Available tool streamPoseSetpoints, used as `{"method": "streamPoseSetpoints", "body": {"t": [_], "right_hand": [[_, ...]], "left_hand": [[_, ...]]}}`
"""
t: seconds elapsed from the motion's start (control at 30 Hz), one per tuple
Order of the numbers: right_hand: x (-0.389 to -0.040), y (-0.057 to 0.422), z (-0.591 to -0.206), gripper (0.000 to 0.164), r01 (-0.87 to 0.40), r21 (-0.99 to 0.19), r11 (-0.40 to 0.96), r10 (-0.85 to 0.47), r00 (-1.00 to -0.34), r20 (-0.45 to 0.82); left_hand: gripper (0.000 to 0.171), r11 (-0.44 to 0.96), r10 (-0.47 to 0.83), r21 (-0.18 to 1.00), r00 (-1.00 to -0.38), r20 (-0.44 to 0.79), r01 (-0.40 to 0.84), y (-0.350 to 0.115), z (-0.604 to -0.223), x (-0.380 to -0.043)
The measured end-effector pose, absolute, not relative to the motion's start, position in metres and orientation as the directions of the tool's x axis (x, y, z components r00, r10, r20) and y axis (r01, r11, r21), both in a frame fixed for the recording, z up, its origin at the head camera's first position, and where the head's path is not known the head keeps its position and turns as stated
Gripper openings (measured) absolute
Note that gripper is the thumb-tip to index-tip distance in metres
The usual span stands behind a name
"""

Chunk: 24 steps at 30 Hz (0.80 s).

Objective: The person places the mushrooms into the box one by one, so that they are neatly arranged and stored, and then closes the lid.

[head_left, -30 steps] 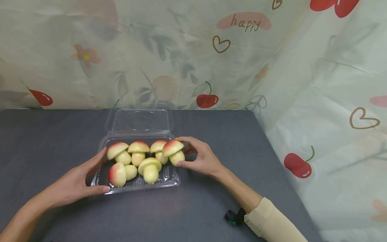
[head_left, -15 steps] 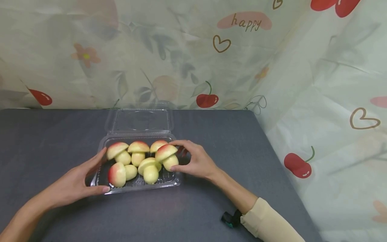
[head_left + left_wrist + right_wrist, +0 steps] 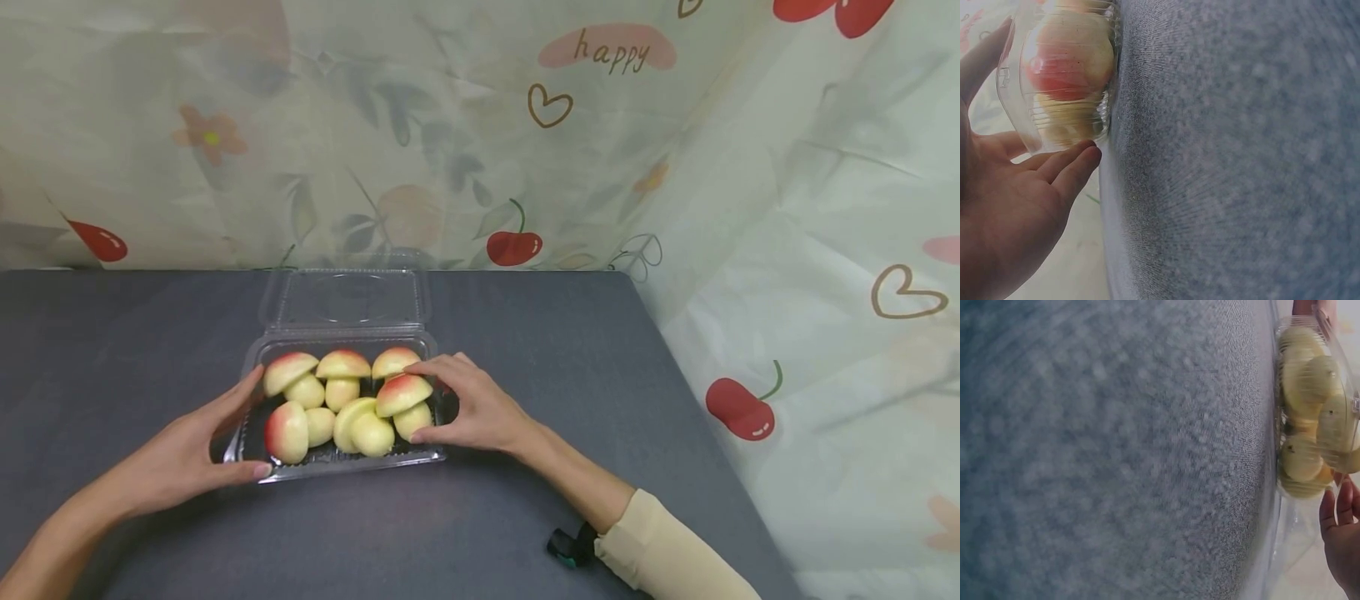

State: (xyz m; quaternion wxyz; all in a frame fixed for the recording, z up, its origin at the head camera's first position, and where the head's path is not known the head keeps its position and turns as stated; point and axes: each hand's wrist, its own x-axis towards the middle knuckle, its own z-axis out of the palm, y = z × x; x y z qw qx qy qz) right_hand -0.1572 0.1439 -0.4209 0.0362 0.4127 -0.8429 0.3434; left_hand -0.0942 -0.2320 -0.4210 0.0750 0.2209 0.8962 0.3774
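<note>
A clear plastic clamshell box [image 3: 341,472] lies on the table with its lid [image 3: 345,298] folded back. It holds several pale yellow mushroom-shaped pieces with red-tinged caps, such as the back-left one [image 3: 291,373]. My left hand [image 3: 183,450] holds the box's left side, thumb at the front corner and fingers farther back. At the box's right end, my right hand [image 3: 483,407] pinches a mushroom-shaped piece [image 3: 405,395] between thumb and fingers. That piece leans over the right side, touching the front-middle piece [image 3: 371,433]. In the right wrist view, my right fingertips [image 3: 1329,509] are by the box's end.
A dark grey cloth covers the table [image 3: 525,317]. Behind it hangs a printed curtain [image 3: 420,125], which also runs down the right side. A small black device [image 3: 570,547] sits by my right sleeve [image 3: 660,542].
My right hand has moved left and toward the front, bringing its mushroom-shaped piece lower into the box. The front-middle piece has tipped and shifted slightly left. My left hand stays put.
</note>
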Motion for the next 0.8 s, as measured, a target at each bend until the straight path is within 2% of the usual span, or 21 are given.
{"method": "streamPoseSetpoints", "body": {"t": [0.23,0.5,0.8], "right_hand": [[-0.1582,0.1427,-0.4213,0.076,-0.733,-0.521,0.436,-0.683,-0.647,0.338],[-0.1586,0.1436,-0.4197,0.077,-0.738,-0.51,0.441,-0.697,-0.64,0.324],[-0.1594,0.1521,-0.4224,0.065,-0.749,-0.558,0.357,-0.694,-0.613,0.379]], "left_hand": [[0.113,0.608,0.456,0.717,-0.889,0.037,0.341,-0.2326,-0.4214,-0.0937],[0.114,0.634,0.439,0.712,-0.898,-0.012,0.301,-0.2309,-0.4196,-0.0939],[0.113,0.634,0.444,0.701,-0.896,0.014,0.325,-0.2304,-0.4193,-0.0929]]}}
